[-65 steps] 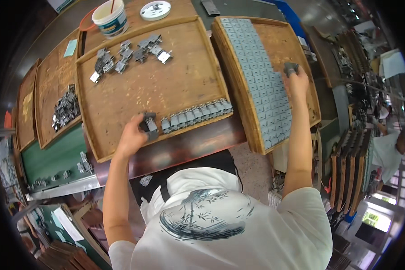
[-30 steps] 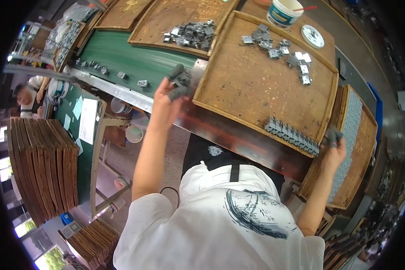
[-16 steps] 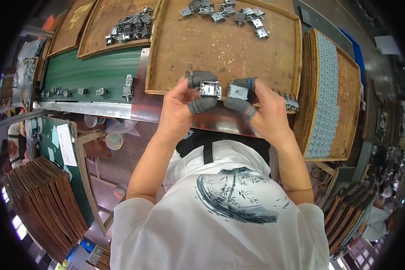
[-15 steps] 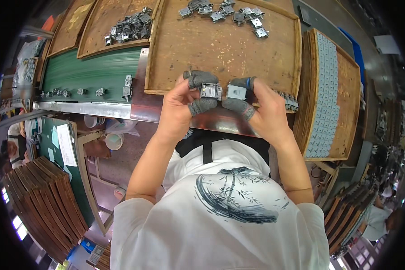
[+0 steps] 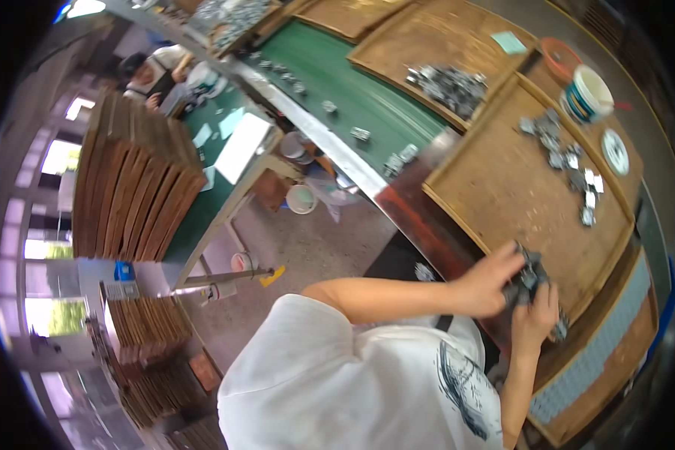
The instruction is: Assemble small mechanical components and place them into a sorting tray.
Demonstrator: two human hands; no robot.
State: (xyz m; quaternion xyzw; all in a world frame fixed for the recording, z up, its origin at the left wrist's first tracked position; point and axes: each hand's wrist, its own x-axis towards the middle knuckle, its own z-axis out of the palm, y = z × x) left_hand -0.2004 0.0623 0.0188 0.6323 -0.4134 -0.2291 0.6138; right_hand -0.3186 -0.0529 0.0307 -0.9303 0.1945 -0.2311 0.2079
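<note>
My left hand (image 5: 484,291) and my right hand (image 5: 535,319) meet at the near right corner of a wooden tray (image 5: 495,191). Grey cots cover several fingertips. Both hands are closed round small metal parts, mostly hidden by the fingers and smeared by motion. Half a second ago the left held a silver, box-shaped metal housing and the right a flat grey piece. Loose metal housings (image 5: 555,142) lie toward the tray's far side. Close beside my right hand, more metal parts (image 5: 560,328) show at the tray's edge.
A green conveyor belt (image 5: 330,79) carries spaced-out metal parts. Behind it, another tray holds a heap of housings (image 5: 450,90). A bucket (image 5: 589,94) and white lid (image 5: 616,152) stand at right. Grey pieces (image 5: 600,360) fill a nearer tray. Stacked boards (image 5: 135,180) and a person (image 5: 165,67) are left.
The view has swung left, bringing more of the floor and the stacked boards into sight. My hands, apart before with one piece in each, have come together.
</note>
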